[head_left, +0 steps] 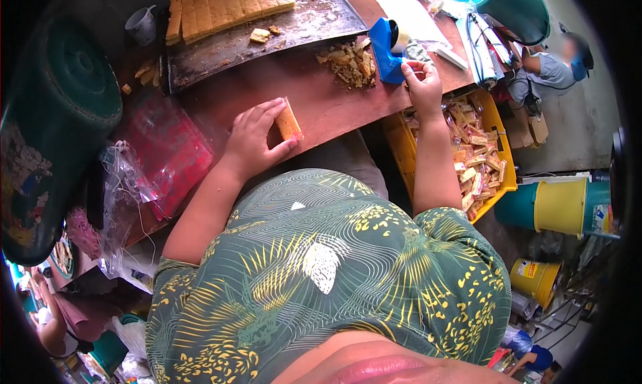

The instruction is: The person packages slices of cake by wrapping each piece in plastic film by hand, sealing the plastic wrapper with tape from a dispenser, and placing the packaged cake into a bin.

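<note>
Gripping a cake bar [289, 122] w/ L hand [261, 133], R hand [422, 83] up at the blue tape dispenser [386, 53].
L thumb & fingers hold the bar's sides, near edge of brown table [341, 106]; R thumb & fingertips bunched narrow at dispenser's front end, poss. on a bit of tape, too small to tell. Crumb pile [351, 64] just L of dispenser. Farther back, dark tray [321, 13] w/ cut cake slab [234, 8] plus a few loose bits; white mug [141, 26] L of tray. Yellow crate [400, 150] full of bars beside/under R forearm. Red plastic sheet [157, 150] L of L forearm.
</note>
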Motion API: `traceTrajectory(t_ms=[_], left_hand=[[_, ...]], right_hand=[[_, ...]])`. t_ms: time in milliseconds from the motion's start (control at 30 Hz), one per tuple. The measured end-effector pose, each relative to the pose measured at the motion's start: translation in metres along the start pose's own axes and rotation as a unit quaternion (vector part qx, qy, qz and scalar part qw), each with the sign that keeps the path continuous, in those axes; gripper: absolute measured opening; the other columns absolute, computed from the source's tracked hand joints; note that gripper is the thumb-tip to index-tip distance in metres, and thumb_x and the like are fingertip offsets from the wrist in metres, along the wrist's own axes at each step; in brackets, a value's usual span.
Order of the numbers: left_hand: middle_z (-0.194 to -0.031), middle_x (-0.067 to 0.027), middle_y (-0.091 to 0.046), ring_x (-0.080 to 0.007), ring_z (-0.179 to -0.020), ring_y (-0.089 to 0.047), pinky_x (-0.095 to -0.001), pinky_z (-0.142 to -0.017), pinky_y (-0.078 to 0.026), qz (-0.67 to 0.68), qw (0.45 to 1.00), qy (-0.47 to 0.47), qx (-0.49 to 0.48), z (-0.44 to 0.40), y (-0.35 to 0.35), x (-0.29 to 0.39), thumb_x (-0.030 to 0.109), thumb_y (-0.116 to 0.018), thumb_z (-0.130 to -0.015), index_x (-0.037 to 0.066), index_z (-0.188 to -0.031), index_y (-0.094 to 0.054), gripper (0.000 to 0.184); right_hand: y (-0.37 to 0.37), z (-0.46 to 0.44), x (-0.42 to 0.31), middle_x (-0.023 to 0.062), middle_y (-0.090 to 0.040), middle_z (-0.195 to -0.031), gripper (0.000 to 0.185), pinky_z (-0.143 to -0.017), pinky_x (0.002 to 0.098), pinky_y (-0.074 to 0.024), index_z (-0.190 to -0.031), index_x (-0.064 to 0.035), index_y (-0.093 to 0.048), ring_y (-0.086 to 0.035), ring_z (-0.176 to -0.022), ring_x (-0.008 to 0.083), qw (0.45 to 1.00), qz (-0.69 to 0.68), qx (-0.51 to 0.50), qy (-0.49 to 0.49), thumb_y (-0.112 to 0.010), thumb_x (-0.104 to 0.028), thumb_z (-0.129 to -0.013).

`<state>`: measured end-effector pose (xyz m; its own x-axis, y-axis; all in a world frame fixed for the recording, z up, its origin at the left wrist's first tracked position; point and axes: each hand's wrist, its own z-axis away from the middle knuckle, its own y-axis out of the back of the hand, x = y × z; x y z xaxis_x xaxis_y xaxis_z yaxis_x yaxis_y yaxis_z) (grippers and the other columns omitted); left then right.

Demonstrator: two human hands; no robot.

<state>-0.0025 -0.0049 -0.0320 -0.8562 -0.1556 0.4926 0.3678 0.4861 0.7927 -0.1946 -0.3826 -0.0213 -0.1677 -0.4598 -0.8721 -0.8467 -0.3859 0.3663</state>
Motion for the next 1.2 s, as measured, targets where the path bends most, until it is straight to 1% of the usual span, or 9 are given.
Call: traceTrajectory(t_ms=[133, 233, 333, 433, 633, 733, 833, 1133, 1200], left_hand=[[-0.149, -0.0077, -0.056, -0.0293, -0.137, -0.053, -0.0459, -0.116, -0.037, -0.001, 1.0, 0.006, 0.0, 0.0, -0.002, -0.001, 0.052, -0.076, -0.087, 0.012, -0.145, -0.056, 0.073], [-0.148, -0.0107, -0.057, -0.0308, -0.137, -0.053, -0.0456, -0.115, -0.038, 0.001, 1.0, 0.002, -0.001, -0.001, 0.0, 0.0, 0.048, -0.078, -0.087, 0.009, -0.144, -0.056, 0.073], [-0.148, -0.0108, -0.057, -0.0309, -0.137, -0.054, -0.0456, -0.115, -0.038, 0.007, 1.0, -0.002, 0.004, -0.001, 0.001, 0.001, 0.048, -0.078, -0.087, 0.009, -0.144, -0.056, 0.072], [-0.148, -0.011, -0.057, -0.0307, -0.137, -0.054, -0.0455, -0.115, -0.038, 0.003, 1.0, 0.0, 0.002, -0.001, 0.001, 0.002, 0.048, -0.078, -0.087, 0.009, -0.144, -0.056, 0.072], [-0.149, -0.008, -0.056, -0.0288, -0.138, -0.053, -0.0456, -0.116, -0.037, 0.004, 1.0, 0.004, 0.004, 0.0, -0.002, -0.002, 0.052, -0.075, -0.088, 0.012, -0.145, -0.056, 0.073], [-0.149, -0.0081, -0.056, -0.0289, -0.138, -0.052, -0.0456, -0.116, -0.037, -0.001, 1.0, 0.007, -0.002, 0.0, -0.002, -0.002, 0.053, -0.075, -0.088, 0.011, -0.145, -0.056, 0.073], [-0.149, -0.0081, -0.056, -0.0288, -0.138, -0.052, -0.0457, -0.116, -0.037, -0.003, 1.0, 0.004, 0.0, 0.0, -0.001, -0.001, 0.053, -0.075, -0.088, 0.011, -0.145, -0.056, 0.073], [-0.148, -0.0104, -0.057, -0.0306, -0.137, -0.054, -0.0455, -0.115, -0.038, 0.004, 1.0, -0.001, 0.006, -0.001, 0.0, 0.0, 0.049, -0.078, -0.087, 0.009, -0.142, -0.057, 0.072], [-0.149, -0.0105, -0.057, -0.0309, -0.137, -0.054, -0.0456, -0.115, -0.038, 0.004, 1.0, 0.001, 0.003, -0.001, 0.0, 0.0, 0.049, -0.078, -0.087, 0.009, -0.143, -0.057, 0.072]], right_hand=[[0.001, -0.001, -0.001, 0.0037, -0.072, -0.089, 0.024, -0.075, 0.0265, -0.0531, -0.101, -0.001, -0.075, -0.064, -0.079, 0.01, 1.0, 0.004, -0.001, -0.014, -0.081, -0.023, -0.092], [0.001, -0.002, 0.0, 0.0029, -0.073, -0.091, 0.024, -0.076, 0.0252, -0.0527, -0.102, -0.0001, -0.076, -0.065, -0.08, 0.0086, 0.999, -0.027, -0.024, -0.041, -0.081, -0.022, -0.093], [0.0, -0.001, 0.0, -0.0042, -0.066, -0.089, 0.022, -0.068, 0.0198, -0.0456, -0.107, -0.0036, -0.072, -0.056, -0.076, 0.0038, 0.995, -0.07, -0.041, -0.062, -0.078, -0.022, -0.098], [-0.001, -0.005, 0.001, -0.0038, -0.066, -0.089, 0.022, -0.067, 0.0197, -0.0446, -0.107, -0.0037, -0.072, -0.056, -0.074, 0.004, 0.986, -0.112, -0.039, -0.122, -0.078, -0.023, -0.097], [0.001, 0.0, 0.009, -0.004, -0.064, -0.088, 0.012, -0.069, 0.0193, -0.0453, -0.106, -0.0061, -0.069, -0.056, -0.074, 0.0042, 0.977, -0.188, -0.049, -0.093, -0.074, -0.016, -0.1], [-0.001, 0.01, 0.015, -0.008, -0.059, -0.085, 0.009, -0.063, 0.0165, -0.0367, -0.105, -0.0078, -0.067, -0.049, -0.071, 0.0009, 0.969, -0.235, -0.042, -0.067, -0.073, -0.013, -0.101], [0.003, 0.016, 0.023, -0.0081, -0.058, -0.087, 0.008, -0.066, 0.0159, -0.0384, -0.106, -0.0091, -0.066, -0.05, -0.073, 0.0011, 0.96, -0.266, -0.064, -0.064, -0.072, -0.011, -0.101], [0.013, 0.026, 0.005, 0.0079, -0.072, -0.101, 0.009, -0.084, 0.0245, -0.051, -0.106, -0.0029, -0.068, -0.065, -0.087, 0.0105, 0.915, -0.374, -0.083, -0.127, -0.068, -0.011, -0.102], [0.013, 0.025, 0.008, 0.0065, -0.071, -0.094, 0.013, -0.079, 0.0235, -0.0505, -0.106, -0.0021, -0.068, -0.064, -0.082, 0.0102, 0.912, -0.379, -0.06, -0.146, -0.071, -0.014, -0.101]])
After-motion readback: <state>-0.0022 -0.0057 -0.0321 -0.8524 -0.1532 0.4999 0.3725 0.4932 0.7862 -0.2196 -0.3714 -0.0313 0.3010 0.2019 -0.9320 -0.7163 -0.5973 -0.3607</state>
